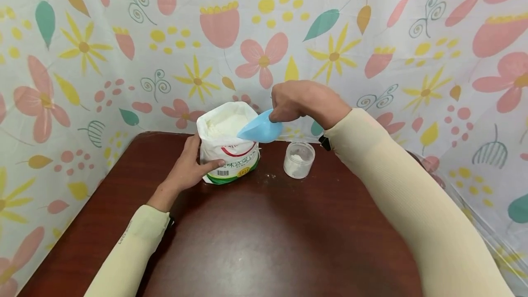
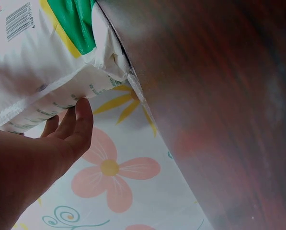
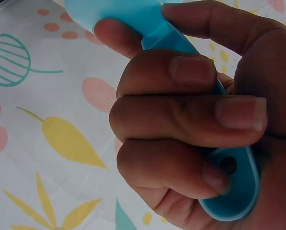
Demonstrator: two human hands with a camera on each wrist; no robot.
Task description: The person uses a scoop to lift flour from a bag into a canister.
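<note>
A white flour bag with green and red print stands open-topped at the back of the table, white powder inside. My left hand holds its left side, thumb across the front and fingers against the side panel. My right hand grips the handle of a light blue scoop, fingers wrapped around it in the right wrist view. The scoop's tip is at the bag's right rim; its contents are hidden. Below and right of the scoop sits a clear jar, partly filled with white powder.
The dark brown table ends in a back edge just behind the bag. A little spilled powder lies between bag and jar. A flower-patterned sheet hangs behind the table.
</note>
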